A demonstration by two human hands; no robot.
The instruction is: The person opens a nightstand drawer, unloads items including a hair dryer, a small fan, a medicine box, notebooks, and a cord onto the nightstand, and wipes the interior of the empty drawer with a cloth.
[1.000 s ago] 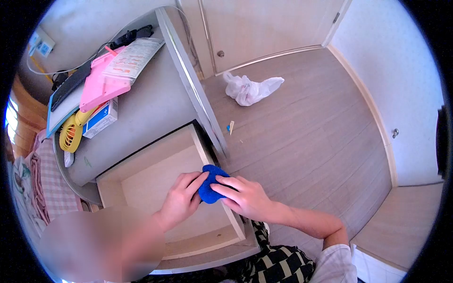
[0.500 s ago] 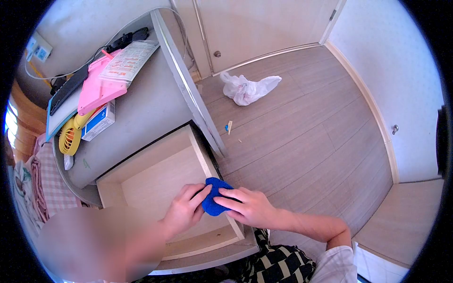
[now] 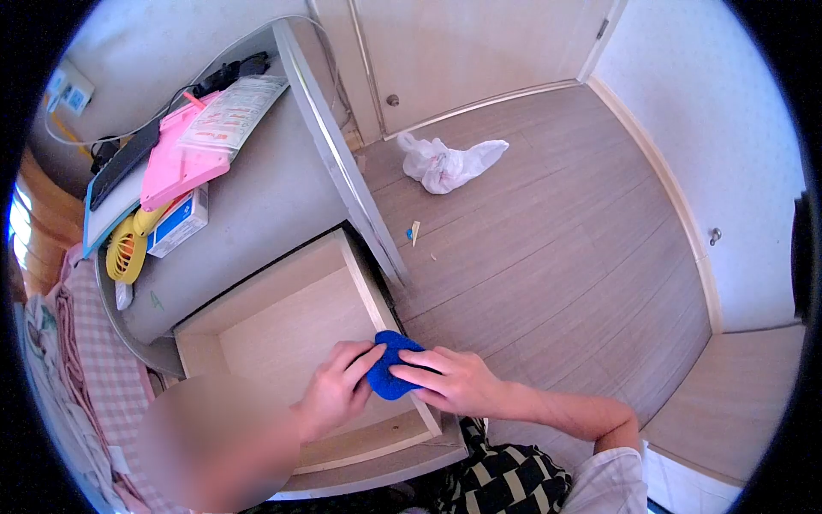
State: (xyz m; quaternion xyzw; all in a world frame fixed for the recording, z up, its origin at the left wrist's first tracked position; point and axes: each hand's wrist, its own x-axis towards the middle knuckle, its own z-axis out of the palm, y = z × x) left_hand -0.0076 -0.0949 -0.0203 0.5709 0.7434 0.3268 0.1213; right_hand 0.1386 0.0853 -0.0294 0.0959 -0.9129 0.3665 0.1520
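Over the right side wall of a pulled-out wooden drawer (image 3: 282, 330), a small folded blue cloth (image 3: 390, 385) is held between both hands. My left hand (image 3: 336, 383) grips its left edge, thumb and fingers closed on it. On the other side, my right hand (image 3: 452, 379) has its fingers pressed on the cloth's upper face and right edge. Part of the cloth is hidden under the fingers. The drawer's pale bottom shows to the left of and behind the hands.
Above the drawer, a grey desk (image 3: 274, 158) bears a pink board (image 3: 184, 163), a yellow fan (image 3: 127, 253), a blue-and-white box (image 3: 180, 224) and a dark keyboard (image 3: 125, 163). A white plastic bag (image 3: 449, 167) and small scraps (image 3: 414, 233) lie on the wooden floor (image 3: 548, 248).
Both hands and the blue cloth have shifted very slightly down and to the right. The grip looks the same.
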